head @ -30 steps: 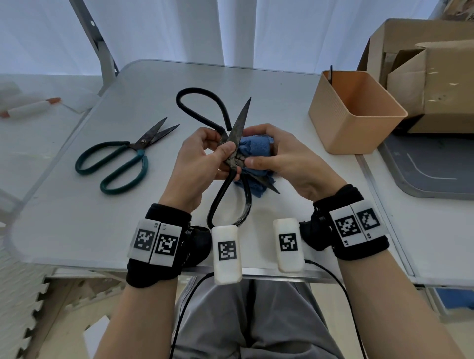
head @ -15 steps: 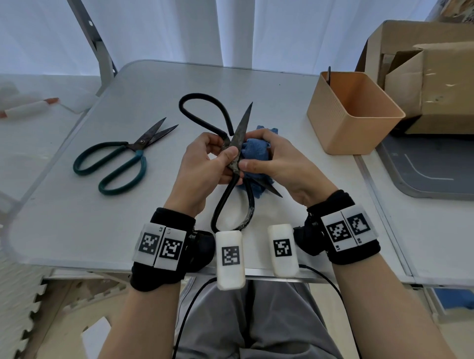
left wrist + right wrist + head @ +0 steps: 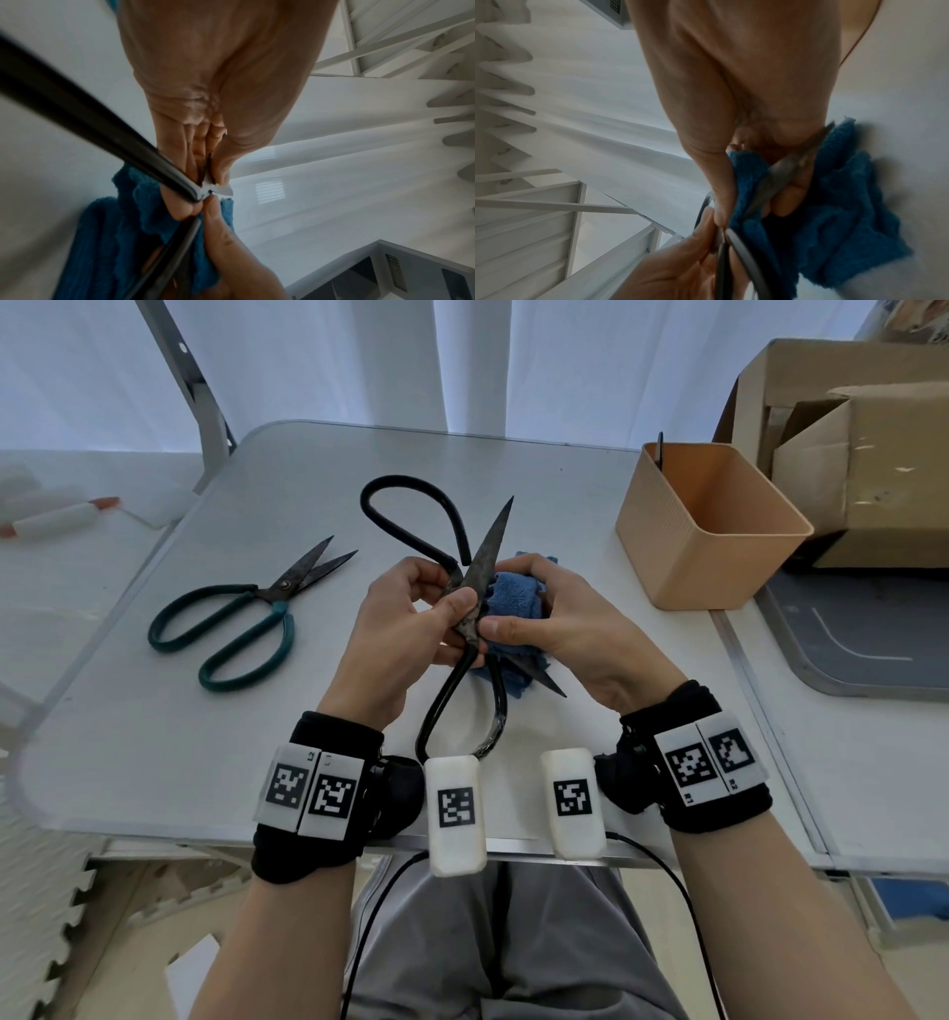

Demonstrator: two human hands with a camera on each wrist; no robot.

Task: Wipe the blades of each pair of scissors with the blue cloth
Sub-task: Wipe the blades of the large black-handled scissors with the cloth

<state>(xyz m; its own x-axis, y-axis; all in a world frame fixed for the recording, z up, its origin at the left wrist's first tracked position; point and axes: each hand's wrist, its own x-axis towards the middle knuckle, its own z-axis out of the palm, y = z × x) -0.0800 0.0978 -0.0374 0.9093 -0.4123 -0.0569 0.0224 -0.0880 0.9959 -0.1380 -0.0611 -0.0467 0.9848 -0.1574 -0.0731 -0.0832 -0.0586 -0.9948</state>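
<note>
We've got the big black iron scissors [image 3: 475, 588] spread wide open above the white table [image 3: 154, 721]. Our left hand [image 3: 405, 634] pinches them at the pivot, and our right hand [image 3: 554, 618] has its fingers curled round the bunched blue terry cloth [image 3: 513, 603], pressed on a blade. The smaller green-handled scissors [image 3: 241, 618] lie off to the left, and a square peach plastic bin [image 3: 708, 531] sits on the right.

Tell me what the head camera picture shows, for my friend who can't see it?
Two hands hold big black scissors open above a white table: the left hand grips them near the hinge, the right hand presses a blue cloth against a blade. Green-handled scissors lie to the left, a tan bin to the right.
</note>
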